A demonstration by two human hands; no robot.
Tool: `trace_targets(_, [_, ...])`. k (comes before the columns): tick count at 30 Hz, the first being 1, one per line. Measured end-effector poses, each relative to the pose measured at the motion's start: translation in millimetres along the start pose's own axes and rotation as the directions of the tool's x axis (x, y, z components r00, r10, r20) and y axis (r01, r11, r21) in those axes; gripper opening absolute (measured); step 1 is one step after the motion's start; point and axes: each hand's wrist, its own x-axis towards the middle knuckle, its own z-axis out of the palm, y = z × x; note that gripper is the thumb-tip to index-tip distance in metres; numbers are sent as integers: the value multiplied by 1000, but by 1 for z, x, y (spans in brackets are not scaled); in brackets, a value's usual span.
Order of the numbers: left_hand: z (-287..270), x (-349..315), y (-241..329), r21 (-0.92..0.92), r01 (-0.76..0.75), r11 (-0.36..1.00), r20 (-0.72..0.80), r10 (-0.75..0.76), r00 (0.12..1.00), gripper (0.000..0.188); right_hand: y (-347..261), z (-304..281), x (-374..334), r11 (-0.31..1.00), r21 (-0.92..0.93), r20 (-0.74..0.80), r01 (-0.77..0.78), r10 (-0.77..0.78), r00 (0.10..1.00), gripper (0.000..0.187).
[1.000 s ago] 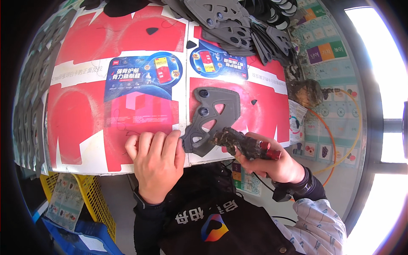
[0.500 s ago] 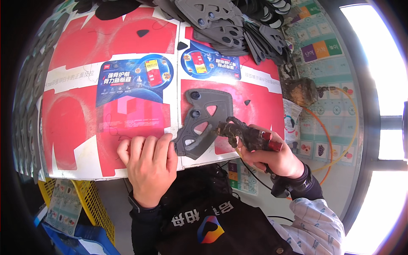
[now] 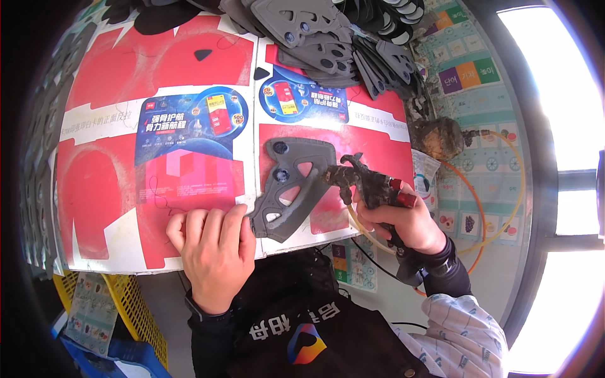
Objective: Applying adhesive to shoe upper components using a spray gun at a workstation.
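Note:
A grey cut-out panel (image 3: 307,203), with triangular openings and two dark round spots, lies on the printed cardboard. My left hand (image 3: 217,258) is palm down at the cardboard's near edge, its fingers bent and close together. Its thumb side grips the panel's lower left end; the thumb tip is partly hidden. In my right hand (image 3: 413,222) is a grimy dark spray gun (image 3: 373,189) with red parts at its rear. The gun's nozzle points left, close by the panel's right edge. Whether any spray comes out cannot be seen.
Stacked grey panels (image 3: 302,28) crowd the far side, beside dark curved pieces (image 3: 387,19). A crusted container (image 3: 441,137) stands at the right with a yellow hose (image 3: 518,157) and an orange hose (image 3: 472,189). Yellow (image 3: 135,309) and blue crates (image 3: 126,353) sit below left.
The whole view has shifted slightly. Against the panel, the spray gun has moved a little right and away from me, and tilted. My left hand stays at the panel's end.

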Motion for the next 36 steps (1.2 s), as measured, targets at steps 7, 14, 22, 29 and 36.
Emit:
trace_targets(7, [0, 0, -1, -6, -2, 1000, 10, 2, 1000, 19, -4, -2, 7, 1000, -4, -42, 25, -26, 999, 20])
trace_targets(14, [0, 1, -2, -13, -1, 1000, 4, 1, 1000, 19, -11, 4, 13, 999, -42, -51, 2, -4, 999, 19])
trace_targets(22, [2, -1, -5, -13, 0, 1000, -10, 0, 1000, 22, -16, 14, 18, 1000, -14, -41, -9, 8, 999, 19])
trace_targets(29, [1, -2, -5, -18, -5, 1000, -10, 5, 1000, 21, -16, 20, 21, 1000, -6, 16, 7, -7, 1000, 19])
trace_targets(36, [1, -2, -6, -29, -7, 1000, -7, 7, 1000, 21, -17, 21, 16, 997, -71, 48, -37, 40, 998, 21])
